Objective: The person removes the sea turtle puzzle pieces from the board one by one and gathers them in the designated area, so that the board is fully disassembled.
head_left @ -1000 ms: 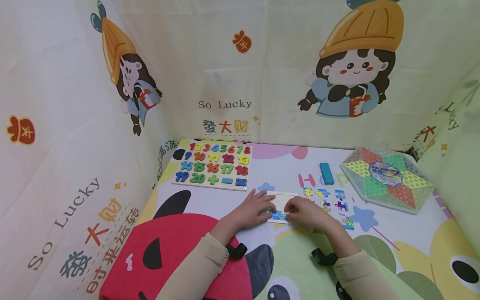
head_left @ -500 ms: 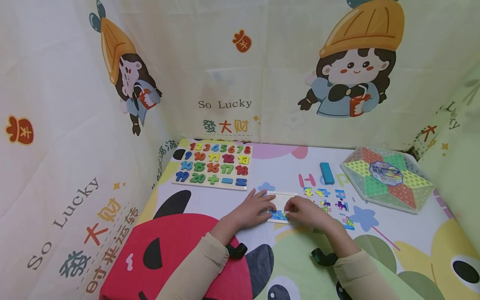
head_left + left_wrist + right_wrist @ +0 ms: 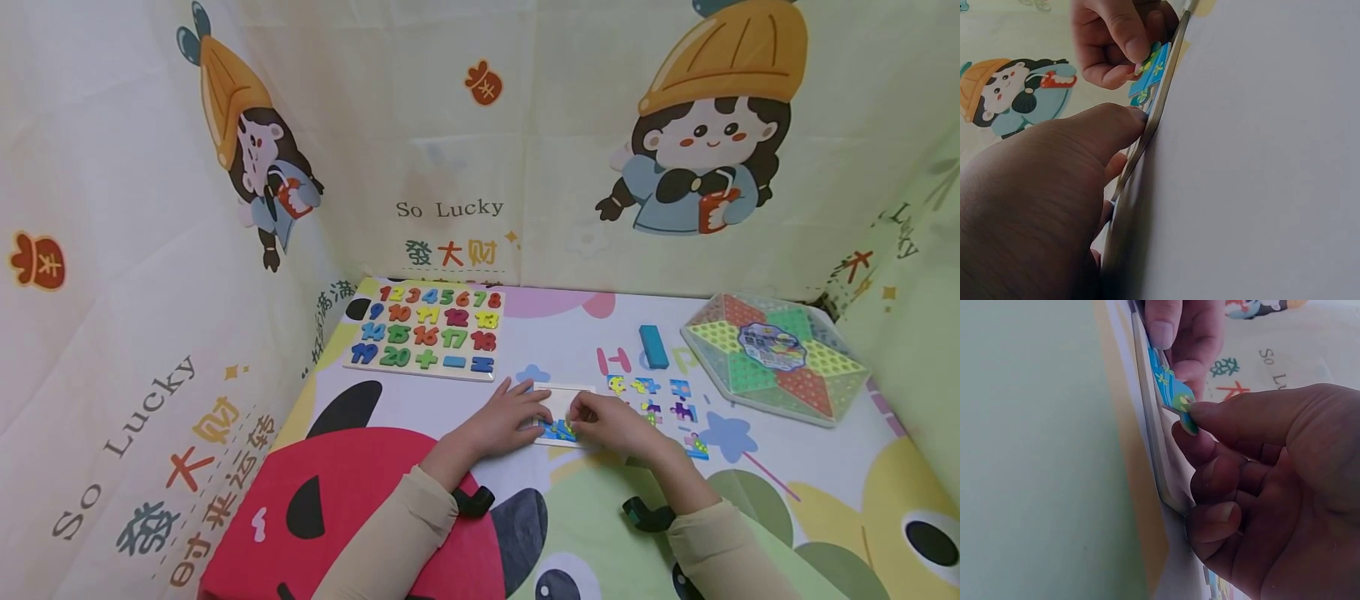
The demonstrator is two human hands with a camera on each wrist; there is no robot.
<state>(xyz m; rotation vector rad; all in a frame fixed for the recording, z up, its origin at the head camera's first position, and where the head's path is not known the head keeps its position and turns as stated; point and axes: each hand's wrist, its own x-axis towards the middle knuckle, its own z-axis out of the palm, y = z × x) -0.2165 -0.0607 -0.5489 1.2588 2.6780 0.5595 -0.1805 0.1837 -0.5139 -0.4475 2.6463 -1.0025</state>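
A shallow white puzzle tray [image 3: 562,396] lies between both hands, with blue puzzle pieces [image 3: 553,431] along its near edge. My left hand [image 3: 504,422] rests over the tray's left side, fingers spread. In the left wrist view its thumb [image 3: 1124,119] presses near the blue pieces at the rim. My right hand [image 3: 617,425] pinches a blue-and-green puzzle piece [image 3: 1183,403] between thumb and forefinger. That piece tilts up beside the blue pieces; whether they interlock I cannot tell. The other right fingers curl inward, and the hand covers the tray's right side.
Several loose puzzle pieces [image 3: 682,412] lie in rows right of the tray. Behind them sits a blue block [image 3: 653,347]. A number board [image 3: 438,337] stands back left and a hexagonal clear-lidded box [image 3: 776,358] back right. Printed curtains [image 3: 555,167] enclose the table.
My right fingertips have shifted very slightly to the right, still pinching the puzzle piece. The left hand keeps its place on the tray.
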